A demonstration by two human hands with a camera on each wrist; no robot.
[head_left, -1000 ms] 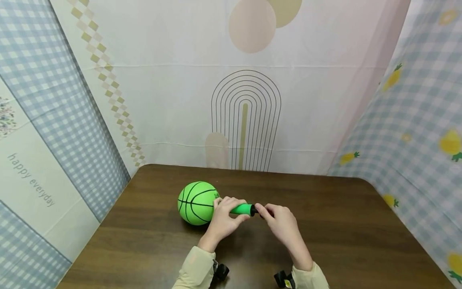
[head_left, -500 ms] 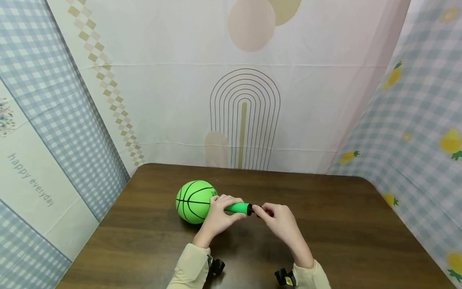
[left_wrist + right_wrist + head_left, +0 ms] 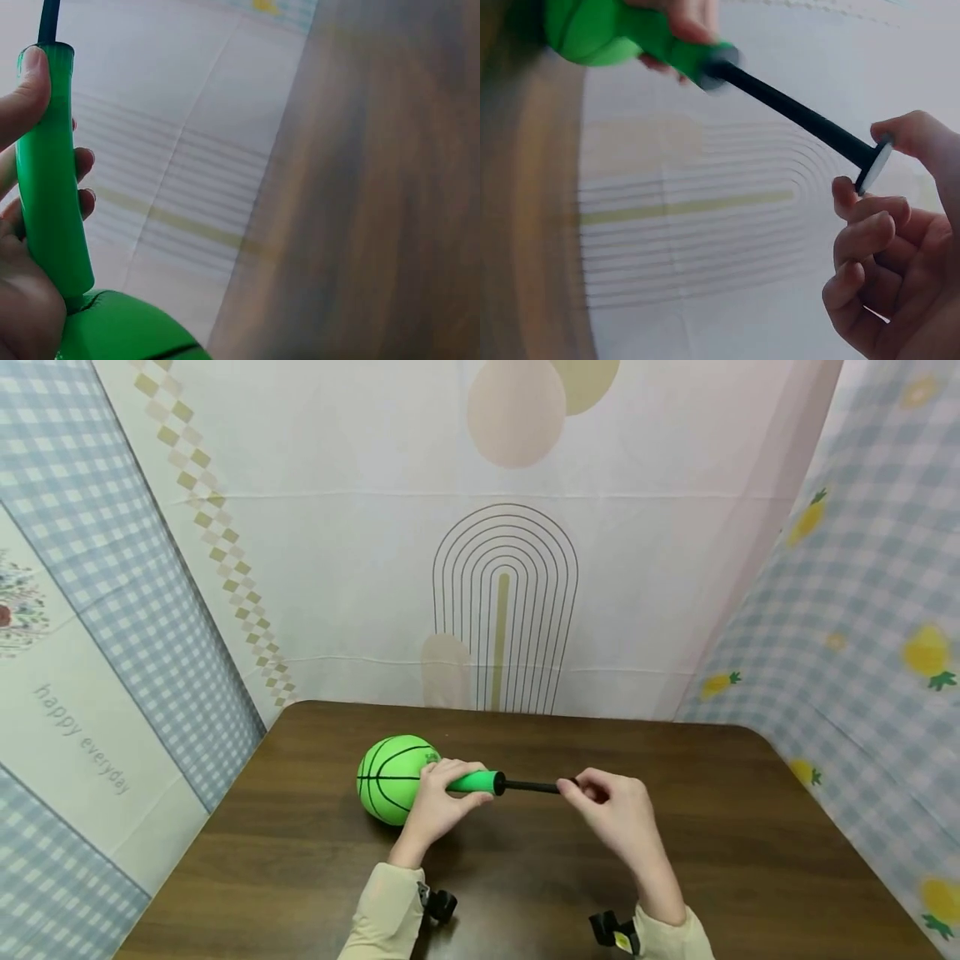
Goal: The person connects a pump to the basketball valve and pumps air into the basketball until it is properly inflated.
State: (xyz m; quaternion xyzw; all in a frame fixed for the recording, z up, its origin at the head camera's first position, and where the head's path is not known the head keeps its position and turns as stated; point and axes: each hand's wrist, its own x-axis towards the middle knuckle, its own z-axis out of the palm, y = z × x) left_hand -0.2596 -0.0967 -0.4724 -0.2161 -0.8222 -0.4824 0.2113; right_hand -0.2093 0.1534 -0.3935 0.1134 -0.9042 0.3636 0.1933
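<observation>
A green hand pump [image 3: 477, 782] lies almost level above the table, its near end against a green basketball [image 3: 392, 781] with black lines. My left hand [image 3: 437, 797] grips the pump's green barrel, thumb along it in the left wrist view. From the barrel's right end sticks a black rod [image 3: 799, 112], pulled well out. My right hand [image 3: 618, 810] pinches the round end plate [image 3: 874, 165] of that rod between thumb and index finger, the other fingers loosely curled. The join between pump and ball is mostly hidden by my left hand in the head view.
Both hands are over a brown wooden table [image 3: 750, 843]. A patterned white cloth [image 3: 360, 568] hangs behind its far edge, with blue checked cloths [image 3: 847, 710] at the sides. Each wrist carries a small black camera [image 3: 440, 906].
My right hand has moved right, drawing the black rod out of the barrel. My left hand, the pump barrel and the ball have shifted slightly left in view.
</observation>
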